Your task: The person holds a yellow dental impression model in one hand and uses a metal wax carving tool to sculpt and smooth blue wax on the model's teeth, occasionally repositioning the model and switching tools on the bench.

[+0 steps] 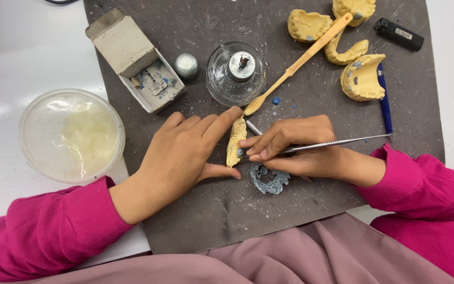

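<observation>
Our left hand pinches the yellow dental cast upright mid-mat; our right hand grips a metal carving tool, tip at the cast. Blue wax lump just near.

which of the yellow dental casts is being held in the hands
The narrow yellow cast, pinched upright in the left hand; the other casts lie untouched at the mat's top right.

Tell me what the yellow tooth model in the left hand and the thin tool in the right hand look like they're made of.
Tooth model: likely dental plaster or stone, matte, chalky pale yellow, held by the left hand. Thin tool: apparently steel, a slim silver shaft with a bright sheen, pinched in the right hand.
</observation>
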The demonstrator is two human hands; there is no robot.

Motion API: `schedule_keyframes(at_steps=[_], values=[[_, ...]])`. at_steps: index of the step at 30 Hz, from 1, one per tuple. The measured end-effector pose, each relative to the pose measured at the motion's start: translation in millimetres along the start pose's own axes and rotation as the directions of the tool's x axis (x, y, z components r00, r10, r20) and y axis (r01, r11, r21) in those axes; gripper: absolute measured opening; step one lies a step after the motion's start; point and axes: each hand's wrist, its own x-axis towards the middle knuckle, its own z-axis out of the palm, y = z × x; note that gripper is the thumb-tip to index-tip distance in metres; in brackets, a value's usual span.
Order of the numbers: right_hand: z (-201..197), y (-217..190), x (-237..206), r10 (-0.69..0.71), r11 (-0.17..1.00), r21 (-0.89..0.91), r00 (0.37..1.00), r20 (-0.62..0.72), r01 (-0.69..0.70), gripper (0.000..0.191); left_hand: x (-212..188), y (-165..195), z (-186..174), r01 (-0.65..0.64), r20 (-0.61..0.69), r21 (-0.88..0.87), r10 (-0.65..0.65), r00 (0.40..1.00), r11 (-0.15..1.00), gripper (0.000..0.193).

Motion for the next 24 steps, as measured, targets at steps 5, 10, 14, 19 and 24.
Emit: schedule_keyframes(at_steps=[5, 10, 14, 19, 24], values=[[-0.8, -2.0, 1.2, -0.023, 0.996, -0.085, 1.0, 0.014, 0.024, 0.015, 0.0, -0.9, 1.1, 0.001, -0.002, -0.02, -0.001, 1.0, 1.0, 0.104], [0.2, -3.2, 1.1, -0.047, 0.994, -0.101, 0.999, -0.005, 0.046, 0.015, 0.8, -0.9, 0.9, 0.009, 0.014, -0.015, -0.009, 1.0, 1.0, 0.105], [-0.1, -3.0, 1.2, -0.04, 0.994, -0.1, 0.999, 0.005, 0.04, 0.015, 0.9, -1.1, 1.4, 0.003, 0.009, -0.012, -0.003, 1.0, 1.0, 0.105], [0.8, -3.3, 0.4, -0.044, 0.991, -0.124, 0.999, 0.0, 0.044, 0.016, -2.4, -1.9, 4.9, -0.012, 0.022, 0.005, 0.012, 1.0, 1.0, 0.096], [0.3, -3.0, -1.2, -0.021, 0.993, -0.116, 1.0, -0.015, 0.019, 0.017, -4.6, -6.9, 6.1, -0.08, 0.01, -0.002, 0.08, 0.997, 0.997, 0.076]])
